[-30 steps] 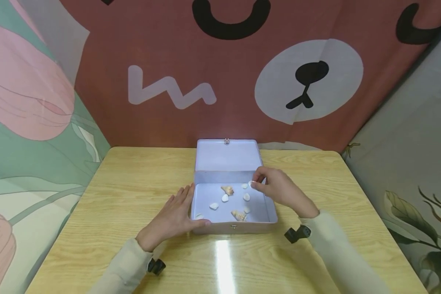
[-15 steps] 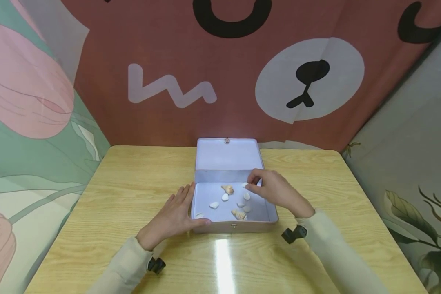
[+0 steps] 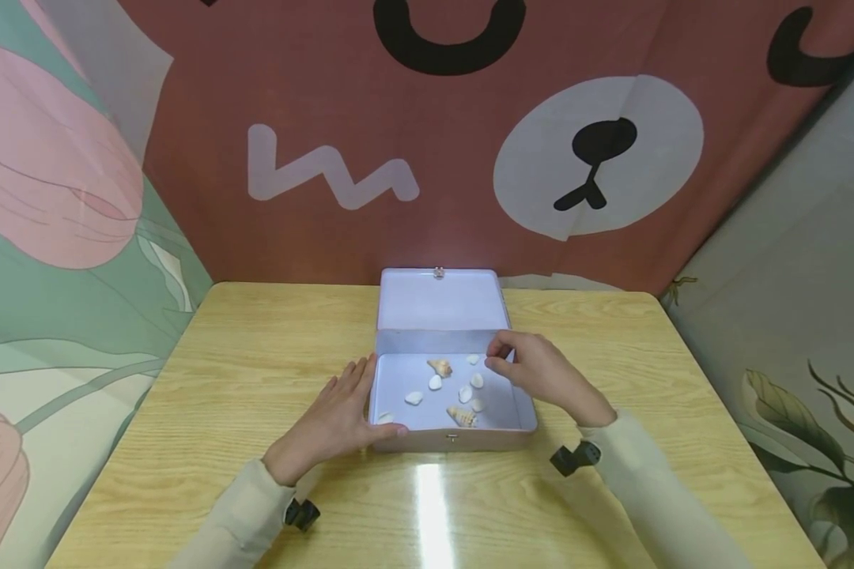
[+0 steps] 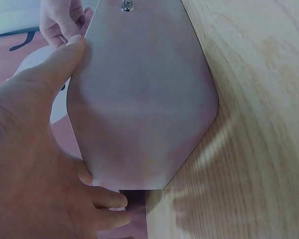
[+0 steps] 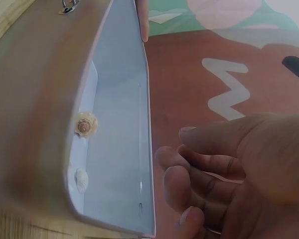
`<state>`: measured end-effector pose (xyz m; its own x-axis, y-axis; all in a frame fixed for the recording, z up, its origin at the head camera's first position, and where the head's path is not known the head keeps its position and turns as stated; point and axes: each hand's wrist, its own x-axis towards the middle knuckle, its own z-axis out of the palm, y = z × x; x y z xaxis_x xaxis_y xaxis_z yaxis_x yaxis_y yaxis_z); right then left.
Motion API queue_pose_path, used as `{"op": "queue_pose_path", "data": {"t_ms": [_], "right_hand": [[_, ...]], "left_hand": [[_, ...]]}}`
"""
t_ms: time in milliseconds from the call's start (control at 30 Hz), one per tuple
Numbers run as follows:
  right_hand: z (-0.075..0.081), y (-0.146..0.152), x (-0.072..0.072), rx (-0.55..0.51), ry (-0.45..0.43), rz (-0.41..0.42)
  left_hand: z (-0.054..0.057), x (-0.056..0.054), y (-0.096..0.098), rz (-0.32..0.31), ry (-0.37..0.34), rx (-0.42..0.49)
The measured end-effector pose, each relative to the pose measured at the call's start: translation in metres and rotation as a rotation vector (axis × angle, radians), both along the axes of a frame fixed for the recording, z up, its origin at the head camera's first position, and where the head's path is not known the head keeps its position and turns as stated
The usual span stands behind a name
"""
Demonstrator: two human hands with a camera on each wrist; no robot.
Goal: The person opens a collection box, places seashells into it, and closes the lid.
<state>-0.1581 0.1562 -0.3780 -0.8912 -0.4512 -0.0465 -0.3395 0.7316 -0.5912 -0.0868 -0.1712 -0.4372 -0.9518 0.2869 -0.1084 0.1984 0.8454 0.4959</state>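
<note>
An open tin box (image 3: 413, 442) with a pale lilac inside stands on the table. Small white seashells, one of them a flat shell (image 3: 466, 393), and two spiral conch shells (image 3: 462, 416) are scattered over its floor. My left hand (image 3: 334, 415) rests against the box's front left corner, its thumb along the front rim and its straight fingers along the left side. Above the box's right side hovers my right hand (image 3: 544, 375), thumb and forefinger apart. In the right wrist view, its fingers (image 5: 178, 184) are loosely bent and nothing shows between them.
The box's lid (image 3: 441, 300) leans back towards a red cartoon cloth (image 3: 313, 237) behind the table. Wood-grain tabletop (image 3: 270, 332) surrounds the box. A patterned cloth (image 3: 804, 261) hangs on the right.
A white shell has left my right fingers and lies on the box floor near the middle. The right hand dipped left, then drew back right. My left hand stayed put.
</note>
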Motion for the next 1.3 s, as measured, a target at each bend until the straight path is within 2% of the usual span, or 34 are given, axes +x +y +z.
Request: {"op": "queue_pose_path", "data": {"t_ms": [500,867,1100,1300], "right_hand": [[-0.012,0.024,0.001,-0.029,0.017,-0.061],[-0.022,0.048,0.008,-0.086,-0.044,-0.148],[-0.030,0.054,0.012,-0.056,-0.095,-0.185],[-0.036,0.055,0.013,-0.058,-0.098,-0.209]], "left_hand": [[0.000,0.001,0.002,-0.003,0.006,-0.012],[0.000,0.002,0.002,0.004,-0.002,-0.005],[-0.001,0.001,0.002,0.001,0.007,0.000],[-0.002,0.001,0.001,0.004,0.009,0.005]]}}
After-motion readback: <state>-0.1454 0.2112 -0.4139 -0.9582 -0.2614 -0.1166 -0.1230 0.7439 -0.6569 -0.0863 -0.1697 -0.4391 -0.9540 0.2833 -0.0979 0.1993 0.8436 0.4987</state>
